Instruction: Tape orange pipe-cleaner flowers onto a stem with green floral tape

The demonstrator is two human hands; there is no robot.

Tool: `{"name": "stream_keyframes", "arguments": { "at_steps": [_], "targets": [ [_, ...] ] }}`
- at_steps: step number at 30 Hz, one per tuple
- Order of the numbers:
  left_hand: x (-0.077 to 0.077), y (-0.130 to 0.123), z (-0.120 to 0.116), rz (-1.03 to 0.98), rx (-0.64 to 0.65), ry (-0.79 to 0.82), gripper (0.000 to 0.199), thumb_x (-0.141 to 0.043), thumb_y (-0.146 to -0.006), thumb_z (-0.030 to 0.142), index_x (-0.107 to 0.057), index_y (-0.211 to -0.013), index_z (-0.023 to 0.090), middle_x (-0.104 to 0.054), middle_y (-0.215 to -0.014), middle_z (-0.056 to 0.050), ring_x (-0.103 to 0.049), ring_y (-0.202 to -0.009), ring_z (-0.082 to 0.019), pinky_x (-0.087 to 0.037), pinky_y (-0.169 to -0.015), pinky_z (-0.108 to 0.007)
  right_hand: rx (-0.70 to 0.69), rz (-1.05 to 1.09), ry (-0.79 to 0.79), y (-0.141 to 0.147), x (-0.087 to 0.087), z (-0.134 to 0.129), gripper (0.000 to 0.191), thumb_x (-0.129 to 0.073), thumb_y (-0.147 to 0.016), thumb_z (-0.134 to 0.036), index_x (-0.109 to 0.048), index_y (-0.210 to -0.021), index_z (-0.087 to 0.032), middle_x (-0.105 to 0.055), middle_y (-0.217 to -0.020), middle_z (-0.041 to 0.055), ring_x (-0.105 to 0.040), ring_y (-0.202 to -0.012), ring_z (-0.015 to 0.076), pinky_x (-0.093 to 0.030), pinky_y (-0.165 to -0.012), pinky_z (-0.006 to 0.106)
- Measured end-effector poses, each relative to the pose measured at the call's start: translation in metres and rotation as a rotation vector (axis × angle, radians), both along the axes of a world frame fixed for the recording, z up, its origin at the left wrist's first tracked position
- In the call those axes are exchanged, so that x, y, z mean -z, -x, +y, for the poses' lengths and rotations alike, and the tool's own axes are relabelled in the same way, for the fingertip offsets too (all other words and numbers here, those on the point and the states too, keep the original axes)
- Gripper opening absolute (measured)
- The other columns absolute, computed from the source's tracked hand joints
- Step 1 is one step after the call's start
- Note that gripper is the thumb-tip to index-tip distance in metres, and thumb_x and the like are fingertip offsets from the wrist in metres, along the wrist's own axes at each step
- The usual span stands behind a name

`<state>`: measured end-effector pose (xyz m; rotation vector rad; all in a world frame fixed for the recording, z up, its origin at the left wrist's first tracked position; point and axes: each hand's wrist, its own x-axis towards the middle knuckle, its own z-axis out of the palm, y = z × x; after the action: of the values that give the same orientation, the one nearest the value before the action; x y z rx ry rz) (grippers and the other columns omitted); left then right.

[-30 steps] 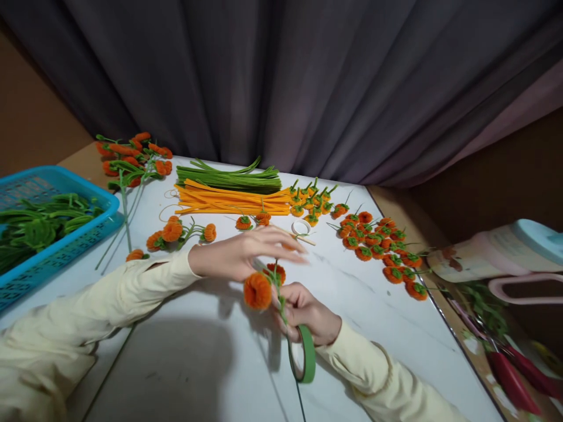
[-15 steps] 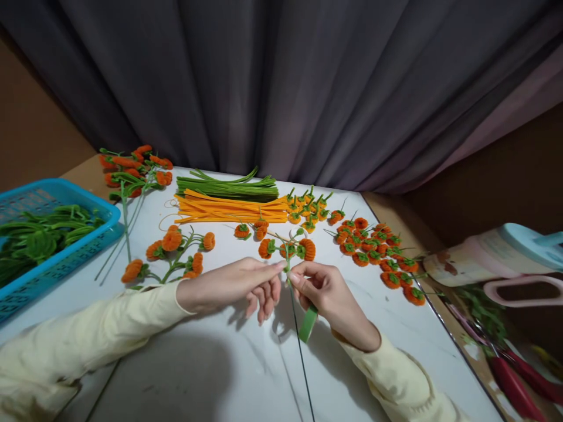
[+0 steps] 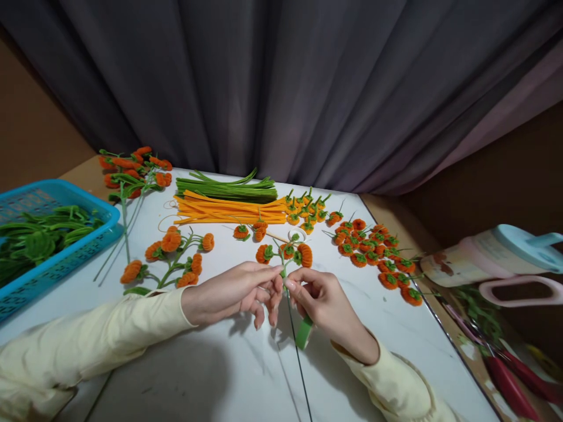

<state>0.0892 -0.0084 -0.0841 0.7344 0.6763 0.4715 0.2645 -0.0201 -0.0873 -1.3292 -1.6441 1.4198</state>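
Between my two hands stands a green stem [image 3: 284,272] bearing a few orange fuzzy pumpkin-like heads [image 3: 304,255]. My left hand [image 3: 241,291] pinches this stem between thumb and forefinger, its other fingers loosely curled. Just below, my right hand [image 3: 324,302] is closed with thumb and forefinger pressed at the stem. A strip of green tape [image 3: 303,333] hangs under the right palm, partly hidden by the fingers. From the pinch point a thin dark wire [image 3: 301,366] runs down toward me.
Orange pieces [image 3: 372,243] lie right, yellow ones [image 3: 308,208] farther back. Green strips [image 3: 226,189] and yellow strips [image 3: 229,209] lie behind my hands. At left are a finished-looking branch [image 3: 176,258] and a blue basket [image 3: 112,225]. A tumbler [image 3: 479,255] and red-handled tool [image 3: 510,384] lie right.
The stem and its orange heads have shifted slightly left and down with both hands. The left fingers have curled closer to the stem. The tape strip has moved slightly left.
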Motion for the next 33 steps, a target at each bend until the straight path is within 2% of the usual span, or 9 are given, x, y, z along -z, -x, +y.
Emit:
{"name": "stream_keyframes", "arguments": {
  "at_steps": [7,11,17,22,28,33],
  "targets": [
    [-0.001,0.003,0.009,-0.005,0.1,0.107,0.031,-0.039,-0.085,0.031,-0.055,-0.068,0.011,-0.054,-0.058,-0.002,-0.06,-0.047,-0.015,-0.046,-0.035,-0.02,-0.032,0.068,0.061,0.0,-0.001,0.0,0.03,-0.066,-0.074,-0.041,-0.056,-0.068,-0.013,-0.043,-0.045,-0.0052,-0.037,-0.036,0.0057,-0.026,-0.035,0.017],
    [0.0,0.003,0.011,0.007,0.121,0.05,0.032,-0.036,-0.084,0.027,-0.053,-0.062,0.011,-0.054,-0.055,-0.002,-0.058,-0.043,-0.014,-0.045,-0.034,-0.02,-0.071,0.152,0.153,-0.004,0.0,0.003,0.03,-0.069,-0.071,-0.04,-0.057,-0.069,-0.013,-0.047,-0.047,-0.0045,-0.038,-0.037,0.0052,-0.027,-0.034,0.016],
    [0.004,0.003,0.01,-0.005,0.155,-0.125,0.029,-0.036,-0.084,0.025,-0.05,-0.062,0.013,-0.049,-0.048,0.001,-0.05,-0.035,-0.011,-0.04,-0.032,-0.019,-0.143,0.304,0.306,-0.011,0.012,0.013,0.032,-0.072,-0.068,-0.041,-0.057,-0.071,-0.013,-0.052,-0.049,-0.0035,-0.037,-0.036,0.0046,-0.024,-0.031,0.015],
    [0.007,0.0,0.007,0.079,0.098,-0.233,0.025,-0.038,-0.084,0.03,-0.047,-0.065,0.016,-0.046,-0.049,0.005,-0.048,-0.036,-0.009,-0.04,-0.033,-0.018,-0.106,0.287,0.257,-0.009,0.011,0.01,0.032,-0.072,-0.069,-0.041,-0.055,-0.072,-0.014,-0.051,-0.049,-0.0042,-0.038,-0.037,0.0046,-0.027,-0.034,0.016],
    [0.005,-0.004,0.0,0.204,0.084,-0.235,0.026,-0.035,-0.084,0.033,-0.042,-0.065,0.018,-0.046,-0.043,0.004,-0.044,-0.036,-0.009,-0.039,-0.035,-0.019,-0.112,0.105,0.158,-0.004,-0.003,0.001,0.029,-0.066,-0.075,-0.04,-0.055,-0.069,-0.014,-0.047,-0.048,-0.0049,-0.036,-0.037,0.0047,-0.025,-0.034,0.016],
    [0.003,-0.004,-0.003,0.224,0.056,-0.287,0.03,-0.037,-0.085,0.04,-0.041,-0.064,0.019,-0.042,-0.045,0.005,-0.042,-0.036,-0.009,-0.037,-0.036,-0.019,-0.114,0.051,0.124,-0.003,-0.007,-0.001,0.028,-0.064,-0.076,-0.04,-0.055,-0.069,-0.014,-0.046,-0.048,-0.0047,-0.036,-0.037,0.0051,-0.025,-0.034,0.017]
  ]
}}
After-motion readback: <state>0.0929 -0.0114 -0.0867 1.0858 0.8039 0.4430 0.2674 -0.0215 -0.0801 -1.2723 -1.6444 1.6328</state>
